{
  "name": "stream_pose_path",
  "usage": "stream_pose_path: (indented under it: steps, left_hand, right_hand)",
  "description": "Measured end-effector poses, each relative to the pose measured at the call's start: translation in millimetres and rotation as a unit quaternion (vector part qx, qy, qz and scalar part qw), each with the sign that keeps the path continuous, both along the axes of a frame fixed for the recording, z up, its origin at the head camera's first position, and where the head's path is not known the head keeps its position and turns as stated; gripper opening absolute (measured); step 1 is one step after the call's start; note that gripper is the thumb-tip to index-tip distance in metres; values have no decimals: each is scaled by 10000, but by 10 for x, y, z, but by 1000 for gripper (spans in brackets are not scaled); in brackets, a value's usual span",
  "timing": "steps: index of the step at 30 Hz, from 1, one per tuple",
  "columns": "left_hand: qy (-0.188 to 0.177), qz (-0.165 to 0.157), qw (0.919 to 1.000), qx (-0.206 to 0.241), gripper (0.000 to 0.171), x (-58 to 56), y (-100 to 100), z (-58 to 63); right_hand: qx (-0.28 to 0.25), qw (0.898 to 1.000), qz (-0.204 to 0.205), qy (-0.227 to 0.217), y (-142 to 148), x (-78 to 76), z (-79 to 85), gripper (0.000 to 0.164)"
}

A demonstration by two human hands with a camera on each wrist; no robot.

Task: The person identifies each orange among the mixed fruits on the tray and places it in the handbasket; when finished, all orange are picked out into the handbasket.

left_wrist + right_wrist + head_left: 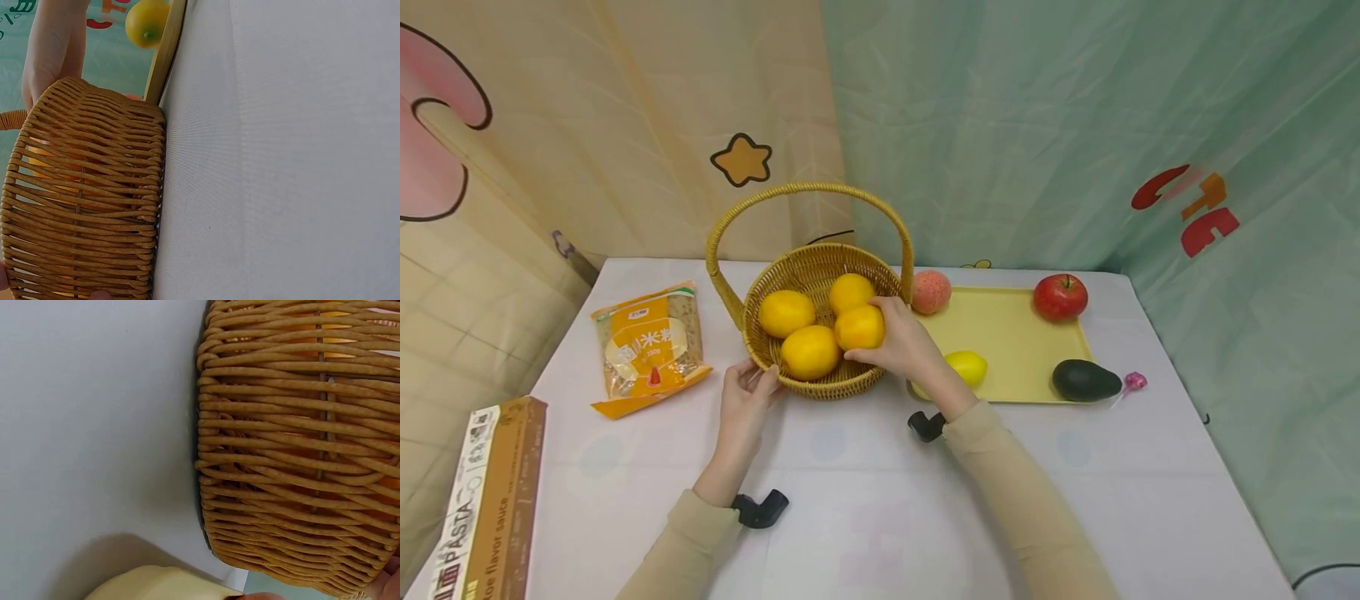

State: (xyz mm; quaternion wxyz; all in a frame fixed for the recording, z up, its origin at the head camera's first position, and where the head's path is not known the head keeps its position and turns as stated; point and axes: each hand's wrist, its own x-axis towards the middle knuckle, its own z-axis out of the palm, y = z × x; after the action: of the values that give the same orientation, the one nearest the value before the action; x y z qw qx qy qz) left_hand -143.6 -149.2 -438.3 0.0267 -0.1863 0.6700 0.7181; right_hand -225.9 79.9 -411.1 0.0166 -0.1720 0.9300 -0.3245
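A wicker basket [842, 387] with a tall handle stands on the table with several yellow-orange fruits [787, 313] inside. My right hand [898, 337] reaches over its right rim and holds one round yellow-orange fruit [861, 327] between thumb and fingers, among the others. At the front left rim, my left hand [747, 400] grips the basket's edge. From the left wrist, the woven side [81, 200] fills the left part, with the right hand [55, 56] above it. In the right wrist view the weave [294, 444] hides most of the fruit.
Right of the basket lies a yellow tray [1011, 333] with a lemon [967, 367], a red apple [1060, 297], a pink ball-like fruit [931, 292] and an avocado [1084, 380]. A lollipop [1135, 381] is beside it. Leftward are a food bag [651, 346] and a pasta box [497, 500].
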Motion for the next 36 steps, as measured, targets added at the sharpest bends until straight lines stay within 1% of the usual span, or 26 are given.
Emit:
stream_pose_path:
  steps: [3,8,11,14,17,21,24,28,33,36]
  left_hand:
    - [14,12,10000,11,59,4,1,4]
    - [34,15,10000,10,59,6,7,8]
    - [67,25,10000,22,58,2,11,7]
    - [97,31,9999,23,57,-3,16,5]
    - [124,49,9999,43,57,-6,21,4]
    - [119,85,9999,87,56,-4,23,4]
    - [100,94,9999,97,56,2,11,2]
    - [110,84,9999,56,58,19,-8,5]
    - [70,82,9999,-62,60,38,-3,6]
    - [66,103,9999,-2,61,40,11,5]
  right_hand:
    - [256,9997,15,32,-15,-29,2,88]
    - [784,9967,153,138,-48,-61,27,85]
    - [886,9958,165,125,-61,-68,32,79]
    - [826,9964,144,92,-61,-63,28,74]
    - [578,9982,114,79,-44,-46,26,68]
    - [-23,9998,38,172,10,2,40,57]
    - [-463,9986,-37,271,62,40,60,47]
    - [-819,9962,-109,276,127,87,89,40]
    - [-1452,9893,-113,90,221,161,124,37]
    - [-1816,9833,-107,-21,285,220,144,35]
